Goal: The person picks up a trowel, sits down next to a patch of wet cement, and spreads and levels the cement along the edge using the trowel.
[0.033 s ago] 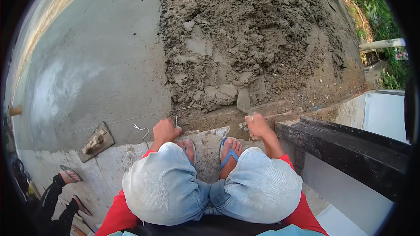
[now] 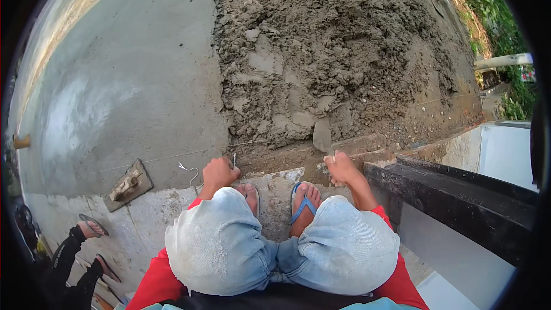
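My right hand (image 2: 343, 169) is closed around the handle of a trowel (image 2: 322, 135), whose mortar-coated blade rests at the near edge of the rough wet mortar (image 2: 338, 51). My left hand (image 2: 219, 173) is a closed fist low over the slab's near edge. A thin, pale metal pin (image 2: 234, 159) shows by its fingers; whether the fingers grip it is hidden. Beside that fist lies a loose white cord (image 2: 188, 168). A taut string (image 2: 166, 156) runs across the near edge of the smooth grey mortar (image 2: 132, 80).
A float (image 2: 130, 185) with a wooden handle lies at the left on the slab's edge. A black steel beam (image 2: 453, 195) juts in at the right. Another person's sandalled feet (image 2: 94, 228) stand at lower left. My own feet (image 2: 304, 200) are between my hands, in flip-flops.
The whole scene sits slightly farther right and lower in the picture. My hands and the trowel keep their places relative to the mortar.
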A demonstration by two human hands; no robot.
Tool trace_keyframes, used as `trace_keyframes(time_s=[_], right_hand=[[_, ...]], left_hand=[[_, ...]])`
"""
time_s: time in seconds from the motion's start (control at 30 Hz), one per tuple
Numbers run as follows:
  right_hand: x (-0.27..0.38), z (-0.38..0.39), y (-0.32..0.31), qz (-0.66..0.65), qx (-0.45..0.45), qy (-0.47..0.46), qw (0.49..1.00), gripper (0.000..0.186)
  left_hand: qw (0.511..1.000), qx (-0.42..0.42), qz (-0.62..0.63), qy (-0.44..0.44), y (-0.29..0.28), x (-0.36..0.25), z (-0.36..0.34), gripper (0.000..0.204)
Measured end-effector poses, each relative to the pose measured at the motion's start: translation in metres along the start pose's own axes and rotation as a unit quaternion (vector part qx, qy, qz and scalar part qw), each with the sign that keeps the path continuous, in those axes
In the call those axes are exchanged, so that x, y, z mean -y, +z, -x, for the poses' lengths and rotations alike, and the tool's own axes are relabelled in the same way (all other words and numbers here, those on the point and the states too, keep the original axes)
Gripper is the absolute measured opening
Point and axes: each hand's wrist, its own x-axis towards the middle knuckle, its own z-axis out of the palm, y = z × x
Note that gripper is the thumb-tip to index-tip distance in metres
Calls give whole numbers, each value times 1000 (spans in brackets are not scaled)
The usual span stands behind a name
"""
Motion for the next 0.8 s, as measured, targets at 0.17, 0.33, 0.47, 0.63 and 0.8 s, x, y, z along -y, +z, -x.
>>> trace_keyframes(time_s=[0.17,0.33,0.47,0.63,0.8], right_hand=[[57,27,-51,35,-16,-59,998,41],[35,-19,19,-74,-6,-15,997,41],[86,14,70,52,76,-28,995,50],[108,23,100,330,50,-245,910,35],[70,-4,109,344,-53,-239,907,31]], left_hand=[[998,-20,55,-17,-11,47,24,33],[992,-16,121,-5,-5,67,40,29],[985,-59,160,-15,-7,68,41,25],[967,-185,164,53,-15,68,16,29],[970,-150,147,123,-20,74,-8,25]])
